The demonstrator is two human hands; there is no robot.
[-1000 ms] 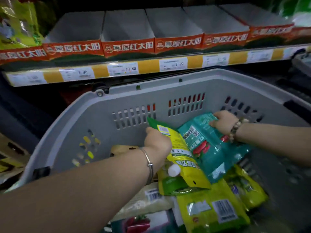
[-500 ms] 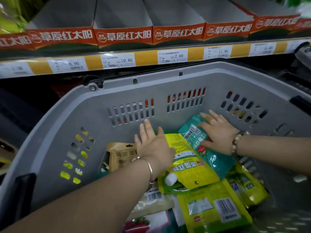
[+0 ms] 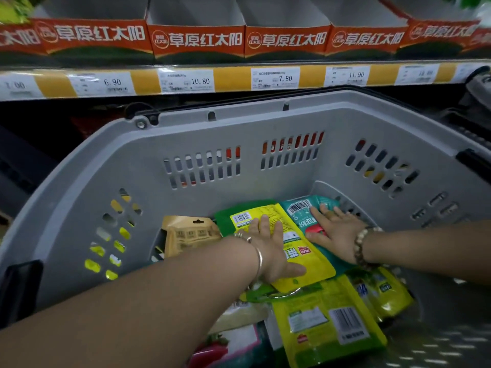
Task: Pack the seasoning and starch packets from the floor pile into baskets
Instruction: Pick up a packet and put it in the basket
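A large grey plastic basket (image 3: 148,160) fills the view. Inside it, my left hand (image 3: 271,248) lies flat with straight fingers on a yellow-green packet (image 3: 305,251). My right hand (image 3: 334,229) presses flat on a teal packet (image 3: 300,211) beside it, near the far wall. A tan packet (image 3: 188,235) lies to the left. More yellow-green packets (image 3: 326,325) and a white packet with red chillies (image 3: 228,349) lie nearer to me in the basket.
Behind the basket runs a store shelf edge with yellow price tags (image 3: 202,81), and red display boxes (image 3: 196,39) stand above it. A black handle mount (image 3: 18,285) sits on the basket's left rim.
Both hands let go of their packets, opened flat and pushed them down and towards the basket's far wall. The view moved closer to the basket.
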